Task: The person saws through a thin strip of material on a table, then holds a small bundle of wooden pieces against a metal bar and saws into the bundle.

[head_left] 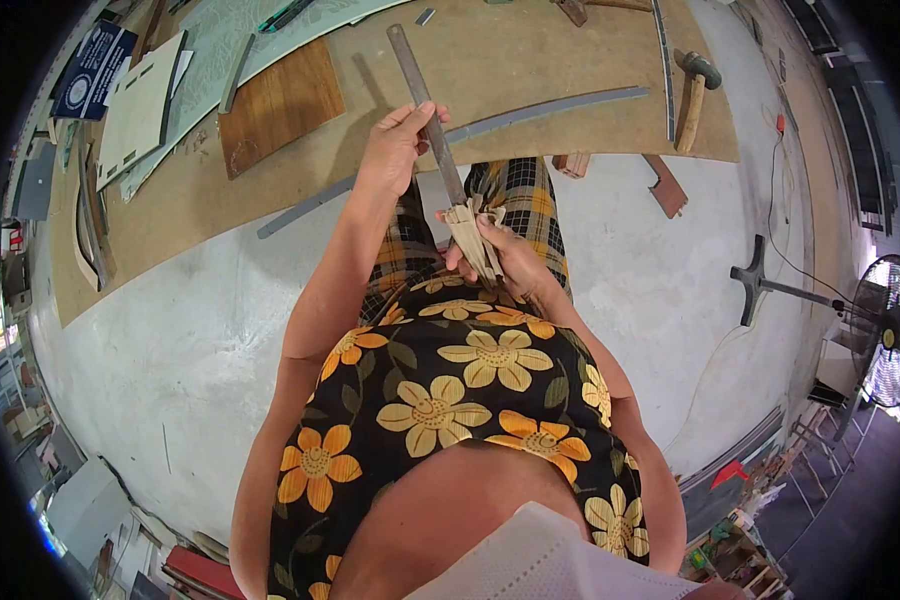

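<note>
A long, narrow grey-brown bar [433, 128] slants over the near edge of the workbench and down toward the lap. My left hand [402, 145] pinches it along its upper half between thumb and fingers. Around its lower end sits a bundle of pale, crumpled strips [473, 243], their loose ends sticking out. My right hand [505, 255] is closed on this bundle, with the thumb on top and fingertips showing at its left side. What the strips are made of cannot be made out.
On the workbench [510, 60] are a brown wood panel [285, 108], a long grey strip [540, 112], a hammer [692, 100] and a pale board [142, 115]. A notched brown piece [666, 187] lies right of the knees. A fan [885, 330] stands far right.
</note>
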### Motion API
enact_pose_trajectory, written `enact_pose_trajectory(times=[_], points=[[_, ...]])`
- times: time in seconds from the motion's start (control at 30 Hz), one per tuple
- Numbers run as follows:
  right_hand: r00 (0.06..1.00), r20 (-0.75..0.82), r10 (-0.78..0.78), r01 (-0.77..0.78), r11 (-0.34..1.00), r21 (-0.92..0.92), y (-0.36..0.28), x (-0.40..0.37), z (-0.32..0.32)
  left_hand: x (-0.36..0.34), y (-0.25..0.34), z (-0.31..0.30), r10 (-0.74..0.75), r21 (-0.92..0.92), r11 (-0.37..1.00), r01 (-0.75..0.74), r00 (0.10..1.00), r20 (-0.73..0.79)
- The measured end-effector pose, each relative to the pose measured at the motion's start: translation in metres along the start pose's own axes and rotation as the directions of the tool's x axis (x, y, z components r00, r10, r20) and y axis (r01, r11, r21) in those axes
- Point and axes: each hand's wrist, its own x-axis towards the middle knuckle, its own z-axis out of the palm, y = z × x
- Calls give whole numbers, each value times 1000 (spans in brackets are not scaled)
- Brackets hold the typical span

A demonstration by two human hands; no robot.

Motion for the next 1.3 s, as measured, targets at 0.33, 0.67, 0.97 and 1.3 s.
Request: enact_pose_trajectory(times=[0.33,0.67,0.97,1.3], points=[[999,5,33,-32,985,-167,-20,8,-3,12,-6,-31,-227,-296,934,200,972,-59],[992,-98,-84,48,943,-330,-3,19,-2,0,-7,-30,-60,-232,973,1,968,-245],[993,-118,-6,-19,978,-207,-11,13,-3,-6,-7,-36,73,-71,994,-80,992,-106],[999,33,-38,34,993,116,1,9,-14,-2,-13,-45,-35,-363,932,-22,988,-151]])
